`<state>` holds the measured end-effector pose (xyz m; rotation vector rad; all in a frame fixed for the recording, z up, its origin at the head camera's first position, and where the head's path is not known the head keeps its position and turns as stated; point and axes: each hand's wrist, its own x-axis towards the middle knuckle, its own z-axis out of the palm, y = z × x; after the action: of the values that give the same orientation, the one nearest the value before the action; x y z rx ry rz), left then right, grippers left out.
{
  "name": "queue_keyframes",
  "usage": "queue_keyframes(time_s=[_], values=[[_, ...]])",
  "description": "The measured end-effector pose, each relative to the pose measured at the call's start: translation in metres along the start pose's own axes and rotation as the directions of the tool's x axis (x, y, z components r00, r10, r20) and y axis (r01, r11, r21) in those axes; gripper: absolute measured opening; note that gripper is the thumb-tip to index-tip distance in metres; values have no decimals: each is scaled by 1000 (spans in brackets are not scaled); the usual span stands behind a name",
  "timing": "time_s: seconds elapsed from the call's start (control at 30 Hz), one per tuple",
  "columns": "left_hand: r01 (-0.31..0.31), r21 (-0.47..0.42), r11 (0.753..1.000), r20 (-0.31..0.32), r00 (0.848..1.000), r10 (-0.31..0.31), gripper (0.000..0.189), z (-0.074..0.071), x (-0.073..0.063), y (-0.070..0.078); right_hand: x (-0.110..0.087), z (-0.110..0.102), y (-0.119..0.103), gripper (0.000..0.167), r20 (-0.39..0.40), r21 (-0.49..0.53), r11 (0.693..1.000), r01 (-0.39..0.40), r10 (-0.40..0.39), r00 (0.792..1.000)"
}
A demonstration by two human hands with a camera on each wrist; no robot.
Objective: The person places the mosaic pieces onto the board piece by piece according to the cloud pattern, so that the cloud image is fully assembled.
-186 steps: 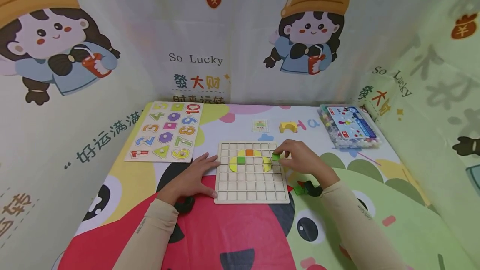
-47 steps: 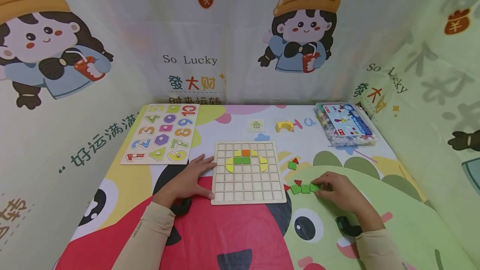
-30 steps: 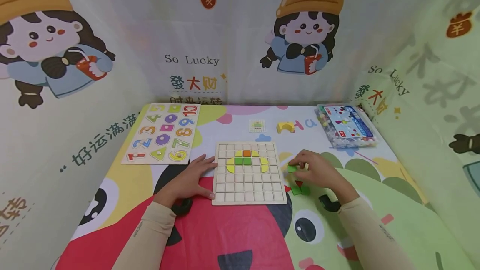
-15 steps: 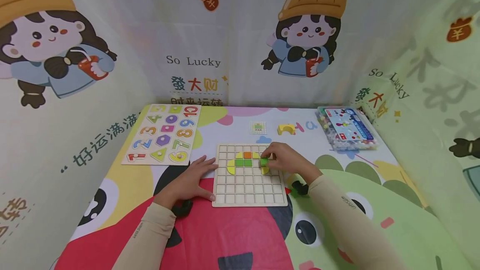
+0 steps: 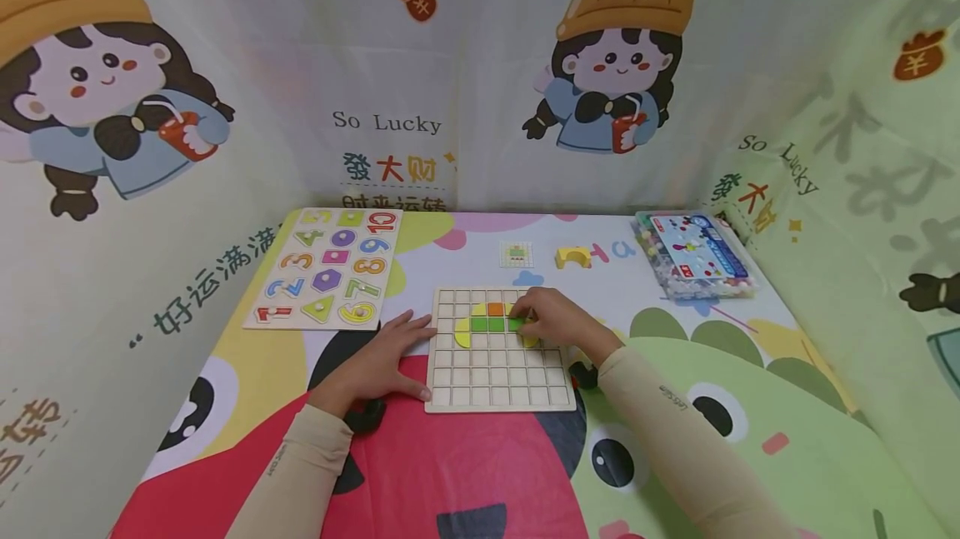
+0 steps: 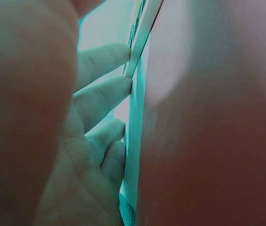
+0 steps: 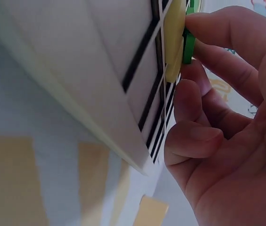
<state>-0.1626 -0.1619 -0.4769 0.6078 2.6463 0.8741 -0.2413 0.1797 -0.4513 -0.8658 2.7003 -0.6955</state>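
Note:
A wooden grid board (image 5: pixel 487 372) lies mid-table, bearing an orange square tile (image 5: pixel 495 309), two green square tiles (image 5: pixel 488 324) side by side and yellow rounded tiles (image 5: pixel 462 333). My right hand (image 5: pixel 562 321) is over the board's upper right part, pinching another green square tile (image 7: pixel 188 47) between thumb and finger. That tile sits just right of the green pair; whether it lies in its cell is unclear. In the right wrist view a yellow tile (image 7: pixel 172 40) stands close to it. My left hand (image 5: pixel 377 361) rests with fingers spread, touching the board's left edge.
A number puzzle board (image 5: pixel 322 268) lies back left. Behind the grid are a small pattern card (image 5: pixel 516 254) and a yellow arch block (image 5: pixel 573 257). A clear box of beads (image 5: pixel 696 256) stands back right. The right arm covers the loose tiles right of the board.
A second green tile has joined the first on the board. Since then my right hand has picked up another from the right and carried it left over the board. The left hand stays put.

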Motion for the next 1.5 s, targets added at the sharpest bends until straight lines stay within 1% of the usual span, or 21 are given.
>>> queue_keyframes(time_s=[0.23, 0.4, 0.53, 0.77, 0.83, 0.9, 1.0, 1.13, 1.27, 1.5], values=[[5, 7, 1000, 1, 1000, -5, 105, 1, 0, 0, 0, 2, -3, 22, -4, 36, 999, -32, 32, 999], [5, 2, 1000, -2, 1000, -5, 105, 0, 0, 1, 1, 2, -6, 21, 1, 62, 995, -77, 77, 997], [5, 1, 1000, -5, 1000, -5, 105, -1, -1, 2, 0, 2, -8, 22, 9, 47, 994, -98, 98, 995], [1, -5, 1000, -6, 1000, -1, 105, -1, -1, 3, -3, -1, -14, 24, 9, -19, 996, -85, 85, 996], [2, -7, 1000, -5, 1000, -2, 105, -1, -2, 3, -5, -2, -14, 24, -1, -17, 996, -88, 88, 996], [5, -11, 1000, -2, 1000, -5, 105, -1, -2, 3, -9, -3, -13, 23, -18, 14, 995, -98, 98, 995], [8, -12, 1000, -2, 1000, -8, 105, -1, -2, 3, -16, -5, -10, 21, -51, 77, 992, -102, 106, 993], [4, -8, 1000, 0, 1000, -4, 105, 0, -1, 2, -34, -9, -6, 21, -112, 138, 986, -88, 104, 988], [3, -5, 1000, 3, 1000, -3, 104, 1, -1, 2, -54, -15, 1, 19, -173, 159, 985, -69, 97, 980], [-6, 8, 1000, -6, 1000, 7, 104, -1, -2, 4, -92, -21, 19, 19, -233, 145, 988, -60, 93, 968]])
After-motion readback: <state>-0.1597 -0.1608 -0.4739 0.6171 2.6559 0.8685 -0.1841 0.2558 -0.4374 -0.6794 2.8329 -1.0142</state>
